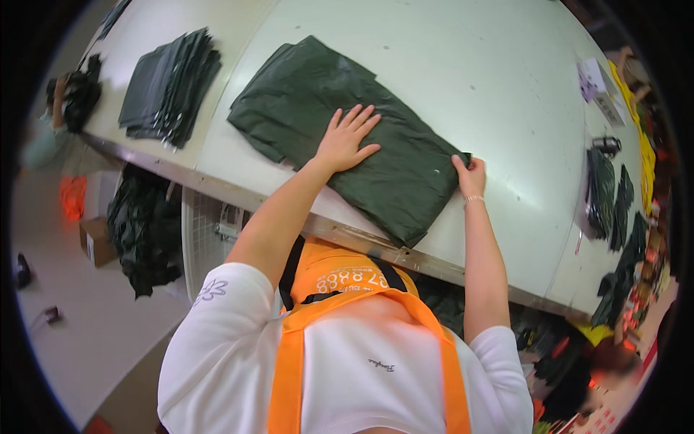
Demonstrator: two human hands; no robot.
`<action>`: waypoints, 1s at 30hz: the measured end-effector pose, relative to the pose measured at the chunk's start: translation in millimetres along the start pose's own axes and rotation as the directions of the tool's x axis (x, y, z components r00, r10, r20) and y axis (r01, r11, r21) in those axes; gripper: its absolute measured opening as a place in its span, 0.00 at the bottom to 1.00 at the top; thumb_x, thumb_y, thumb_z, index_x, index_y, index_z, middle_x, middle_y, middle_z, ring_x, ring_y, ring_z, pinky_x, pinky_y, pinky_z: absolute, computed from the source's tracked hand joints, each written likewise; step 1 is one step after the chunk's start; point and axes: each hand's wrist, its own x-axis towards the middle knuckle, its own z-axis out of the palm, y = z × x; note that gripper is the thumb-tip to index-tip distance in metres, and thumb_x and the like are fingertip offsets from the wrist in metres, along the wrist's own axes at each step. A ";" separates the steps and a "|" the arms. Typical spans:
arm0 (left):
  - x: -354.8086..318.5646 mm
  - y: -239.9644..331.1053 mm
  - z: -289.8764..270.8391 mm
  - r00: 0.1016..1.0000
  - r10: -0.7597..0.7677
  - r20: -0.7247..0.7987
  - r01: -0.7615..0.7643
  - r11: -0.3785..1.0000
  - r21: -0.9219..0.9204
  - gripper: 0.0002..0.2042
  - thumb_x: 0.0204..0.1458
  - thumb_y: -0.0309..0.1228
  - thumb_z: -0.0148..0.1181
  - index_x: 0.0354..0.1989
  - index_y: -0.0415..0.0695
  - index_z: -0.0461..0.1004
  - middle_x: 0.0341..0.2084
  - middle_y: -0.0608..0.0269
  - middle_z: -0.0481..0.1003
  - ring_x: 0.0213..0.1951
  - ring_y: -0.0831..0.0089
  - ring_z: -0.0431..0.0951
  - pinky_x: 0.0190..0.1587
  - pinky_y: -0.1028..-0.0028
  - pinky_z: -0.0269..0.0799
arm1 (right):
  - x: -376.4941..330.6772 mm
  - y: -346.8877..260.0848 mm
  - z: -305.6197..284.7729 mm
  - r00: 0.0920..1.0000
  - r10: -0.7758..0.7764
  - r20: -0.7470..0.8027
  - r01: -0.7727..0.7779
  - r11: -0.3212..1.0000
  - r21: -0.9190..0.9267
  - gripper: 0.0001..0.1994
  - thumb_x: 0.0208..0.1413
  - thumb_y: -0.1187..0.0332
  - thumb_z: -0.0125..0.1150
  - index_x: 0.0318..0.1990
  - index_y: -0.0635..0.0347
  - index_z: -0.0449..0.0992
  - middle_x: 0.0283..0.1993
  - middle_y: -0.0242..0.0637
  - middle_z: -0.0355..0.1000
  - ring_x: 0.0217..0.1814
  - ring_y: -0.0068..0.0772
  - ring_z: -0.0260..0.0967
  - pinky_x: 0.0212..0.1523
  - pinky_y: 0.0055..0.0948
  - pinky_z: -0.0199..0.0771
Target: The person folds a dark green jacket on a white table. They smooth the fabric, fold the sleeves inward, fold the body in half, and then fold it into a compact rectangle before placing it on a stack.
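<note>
A large folded piece of thin, slightly glossy dark green fabric (289,90) lies aslant on the white table in front of me. Whether it is a garment I cannot tell. My left hand (349,139) rests flat on its middle, palm down, with the fingers stretched out and the thumb apart. At the fabric's right end, my right hand (470,173) is closed on the upper corner, pinching it between thumb and fingers. The fabric's lower corner reaches the table's near edge.
A stack of dark green packets (170,87) lies to the left on the white table (499,87). To the right are a white box (601,90), a dark cylindrical object (607,146) and dark green pieces (600,192). Dark fabric (144,231) hangs below the left edge. Other people are at both sides.
</note>
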 end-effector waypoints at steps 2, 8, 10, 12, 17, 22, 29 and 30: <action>-4.2 -6.4 1.4 1.000 -0.012 0.007 0.012 1.000 -0.022 0.31 0.55 0.54 0.45 0.66 0.54 0.55 0.67 0.66 0.50 0.68 0.64 0.46 0.67 0.54 0.36 | -39.0 -12.2 -6.1 0.974 0.197 0.113 -0.223 0.919 0.325 0.39 0.46 0.46 0.66 0.57 0.66 0.58 0.31 0.35 0.68 0.29 0.27 0.67 0.29 0.24 0.69; 3.0 23.7 -8.2 0.994 -0.105 0.017 0.104 0.991 0.083 0.29 0.56 0.55 0.43 0.65 0.56 0.57 0.67 0.65 0.51 0.68 0.63 0.47 0.67 0.53 0.37 | -103.6 -7.6 2.2 0.940 0.235 0.249 -0.316 0.873 0.372 0.38 0.58 0.59 0.58 0.69 0.51 0.40 0.53 0.40 0.67 0.48 0.30 0.67 0.44 0.36 0.71; -2.9 25.3 4.8 0.994 -0.105 -0.040 0.107 0.993 0.057 0.28 0.56 0.55 0.43 0.63 0.57 0.59 0.67 0.66 0.52 0.68 0.64 0.47 0.67 0.53 0.36 | -106.8 -11.9 -1.6 0.980 0.096 0.172 -0.151 0.926 0.345 0.37 0.58 0.62 0.57 0.70 0.49 0.41 0.54 0.39 0.67 0.49 0.30 0.66 0.46 0.35 0.70; 1.5 20.1 11.7 0.997 -0.075 0.020 0.076 0.996 -0.051 0.28 0.57 0.54 0.43 0.64 0.58 0.59 0.67 0.66 0.52 0.68 0.65 0.47 0.67 0.53 0.35 | -114.2 -22.1 -7.9 0.991 -0.053 0.122 -0.001 0.915 0.403 0.34 0.59 0.64 0.56 0.69 0.50 0.46 0.52 0.37 0.68 0.48 0.28 0.67 0.44 0.32 0.71; 0.0 22.5 10.6 0.975 0.043 0.218 0.121 0.722 -0.681 0.25 0.60 0.50 0.39 0.64 0.54 0.59 0.66 0.64 0.55 0.68 0.67 0.47 0.68 0.57 0.32 | -149.2 -184.1 -62.6 0.926 -0.225 0.304 0.101 0.922 0.375 0.13 0.58 0.65 0.54 0.48 0.60 0.76 0.31 0.28 0.71 0.23 0.16 0.66 0.16 0.18 0.67; -28.9 26.6 15.3 0.983 0.063 0.172 0.183 -0.354 -0.917 0.24 0.61 0.47 0.40 0.61 0.48 0.62 0.59 0.60 0.61 0.63 0.68 0.56 0.65 0.62 0.42 | -103.4 -311.6 15.2 0.797 -0.329 0.507 0.306 0.943 0.132 0.19 0.56 0.55 0.58 0.33 0.67 0.75 0.17 0.37 0.71 0.16 0.25 0.70 0.19 0.23 0.69; -43.8 16.0 21.5 0.910 -0.154 0.385 -0.005 -0.932 -0.361 0.22 0.61 0.45 0.42 0.57 0.43 0.65 0.51 0.57 0.68 0.54 0.68 0.64 0.61 0.64 0.52 | -9.5 -265.4 176.5 0.803 -0.016 0.596 0.292 0.883 -0.369 0.28 0.56 0.46 0.50 0.41 0.70 0.72 0.30 0.50 0.76 0.24 0.36 0.75 0.31 0.29 0.74; -47.8 10.6 21.5 0.865 -0.199 0.460 -0.042 -0.943 -0.330 0.22 0.61 0.45 0.43 0.56 0.43 0.66 0.50 0.57 0.69 0.53 0.68 0.65 0.60 0.64 0.54 | -18.2 -263.9 178.5 0.802 -0.067 0.594 0.322 0.886 -0.334 0.29 0.56 0.46 0.49 0.46 0.70 0.70 0.33 0.53 0.76 0.27 0.39 0.76 0.36 0.32 0.74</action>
